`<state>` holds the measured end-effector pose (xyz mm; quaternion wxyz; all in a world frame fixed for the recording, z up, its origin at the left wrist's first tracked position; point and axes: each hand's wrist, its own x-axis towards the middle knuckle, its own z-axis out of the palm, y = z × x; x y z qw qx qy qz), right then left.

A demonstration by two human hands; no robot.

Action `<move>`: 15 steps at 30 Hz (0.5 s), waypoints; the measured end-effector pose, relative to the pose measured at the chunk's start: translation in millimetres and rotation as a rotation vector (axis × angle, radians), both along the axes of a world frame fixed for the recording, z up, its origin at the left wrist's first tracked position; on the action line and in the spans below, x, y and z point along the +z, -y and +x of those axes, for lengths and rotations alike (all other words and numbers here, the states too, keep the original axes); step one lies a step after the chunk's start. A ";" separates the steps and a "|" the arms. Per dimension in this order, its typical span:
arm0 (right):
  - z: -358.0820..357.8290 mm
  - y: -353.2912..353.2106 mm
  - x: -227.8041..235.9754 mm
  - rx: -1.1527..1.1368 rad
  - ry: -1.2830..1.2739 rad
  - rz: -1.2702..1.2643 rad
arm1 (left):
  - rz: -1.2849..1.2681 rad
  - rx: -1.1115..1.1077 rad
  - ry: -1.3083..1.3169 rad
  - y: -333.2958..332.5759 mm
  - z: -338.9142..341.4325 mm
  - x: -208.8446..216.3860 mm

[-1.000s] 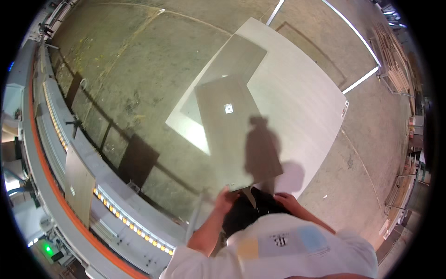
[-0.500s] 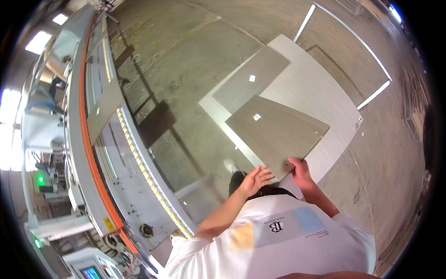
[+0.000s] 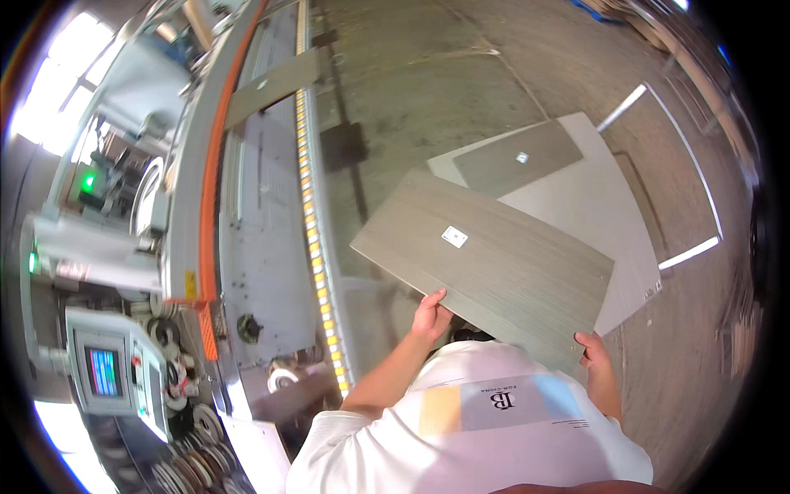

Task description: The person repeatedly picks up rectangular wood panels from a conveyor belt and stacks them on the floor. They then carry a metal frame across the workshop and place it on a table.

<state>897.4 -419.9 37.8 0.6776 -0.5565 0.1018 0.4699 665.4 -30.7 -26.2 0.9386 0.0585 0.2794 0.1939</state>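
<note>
A grey-brown rectangular board point(image 3: 502, 259) with a small white label is held up in front of my body. My left hand point(image 3: 431, 316) grips its near long edge, thumb on top and fingers hidden beneath. At the board's right near corner, my right hand point(image 3: 592, 351) is closed on the edge, its thumb over the top face. Beyond and below it lies a larger pale grey panel point(image 3: 597, 210). On that panel rests a second grey-brown board point(image 3: 518, 158), also labelled.
To my left runs a long machine bed with an orange strip point(image 3: 211, 239) and a row of yellow-and-white rollers point(image 3: 317, 259). A board point(image 3: 276, 85) lies across the bed farther along. A control screen point(image 3: 104, 372) stands at lower left, a white metal frame point(image 3: 691, 253) at right.
The nearer board has been lifted off the large panel and shifted left. My left hand, open before, now grips its edge. The view has swung left toward the machine.
</note>
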 end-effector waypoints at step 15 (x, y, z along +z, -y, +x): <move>-138.2 -221.4 -19.5 1.042 0.362 -0.156 | 0.191 0.644 -0.134 11.5 -332.6 12.2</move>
